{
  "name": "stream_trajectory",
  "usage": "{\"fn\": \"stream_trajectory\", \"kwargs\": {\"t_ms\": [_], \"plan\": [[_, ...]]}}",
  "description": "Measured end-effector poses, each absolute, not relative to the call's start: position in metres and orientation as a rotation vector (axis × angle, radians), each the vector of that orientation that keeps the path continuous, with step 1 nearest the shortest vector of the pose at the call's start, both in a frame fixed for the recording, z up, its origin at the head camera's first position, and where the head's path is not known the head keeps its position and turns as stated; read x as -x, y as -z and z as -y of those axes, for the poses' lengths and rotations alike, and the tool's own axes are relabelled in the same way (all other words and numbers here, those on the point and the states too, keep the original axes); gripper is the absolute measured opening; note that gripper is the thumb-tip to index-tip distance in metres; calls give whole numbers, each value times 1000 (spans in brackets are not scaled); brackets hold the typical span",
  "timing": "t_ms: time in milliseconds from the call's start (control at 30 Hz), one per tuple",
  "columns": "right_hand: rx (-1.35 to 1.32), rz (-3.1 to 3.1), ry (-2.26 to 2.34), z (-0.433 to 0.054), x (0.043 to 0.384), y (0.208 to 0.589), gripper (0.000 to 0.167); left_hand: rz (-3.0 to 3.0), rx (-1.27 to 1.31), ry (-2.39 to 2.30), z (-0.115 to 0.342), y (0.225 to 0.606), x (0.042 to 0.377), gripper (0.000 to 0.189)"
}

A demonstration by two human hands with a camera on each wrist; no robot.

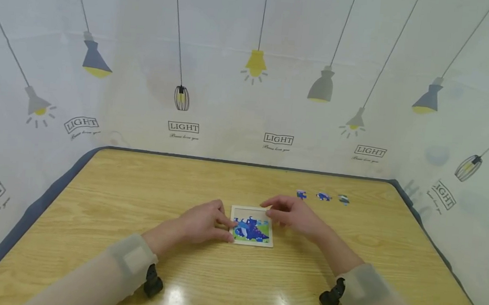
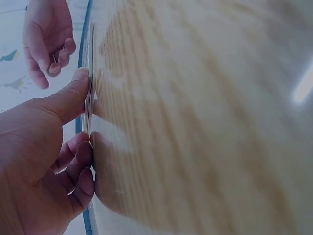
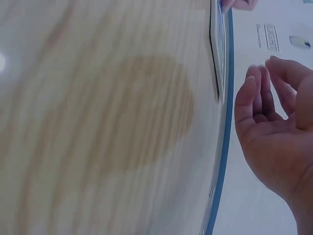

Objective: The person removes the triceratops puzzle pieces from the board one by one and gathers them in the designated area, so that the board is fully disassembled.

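Note:
A small square jigsaw puzzle (image 1: 252, 229) with a blue dinosaur picture lies in a pale frame (image 1: 271, 245) on the table. Its lower part is filled with pieces; a bare strip shows along the top. My left hand (image 1: 204, 223) holds the frame at its left edge, thumb by the near corner. In the left wrist view the left hand (image 2: 44, 142) has its thumb against the thin board and its other fingers curled beside the edge. Over the frame's upper right corner hovers my right hand (image 1: 297, 217), fingers bent, thumb and fingertips apart. No piece shows between them in the right wrist view (image 3: 279, 112).
Three loose puzzle pieces lie in a row beyond the right hand: one blue piece (image 1: 301, 194), another blue piece (image 1: 323, 196) and a greyish-green piece (image 1: 343, 199). The wood-grain table (image 1: 138, 182) meets a white curtain (image 1: 219, 141) printed with lamps at its far edge.

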State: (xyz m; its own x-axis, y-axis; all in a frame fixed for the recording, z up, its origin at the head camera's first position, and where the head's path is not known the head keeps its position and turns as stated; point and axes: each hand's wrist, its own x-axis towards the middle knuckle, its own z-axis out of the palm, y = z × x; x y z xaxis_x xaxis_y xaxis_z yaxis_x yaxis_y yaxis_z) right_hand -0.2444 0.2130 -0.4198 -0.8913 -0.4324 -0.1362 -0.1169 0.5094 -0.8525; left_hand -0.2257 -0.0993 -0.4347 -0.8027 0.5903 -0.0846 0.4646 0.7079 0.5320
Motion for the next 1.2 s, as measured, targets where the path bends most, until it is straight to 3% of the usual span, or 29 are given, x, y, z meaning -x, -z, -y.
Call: {"fn": "stream_trajectory", "kwargs": {"t_ms": [300, 733, 1200], "plan": [[582, -2367, 1214, -177, 245, 419, 33, -2650, -867, -761, 100, 435, 227, 42], [542, -2385, 1113, -163, 246, 428, 38, -2651, -871, -760, 101, 433, 224, 43], [533, -2453, 1037, -159, 243, 429, 33, -2579, -769, -818, 102, 434, 231, 83]]}}
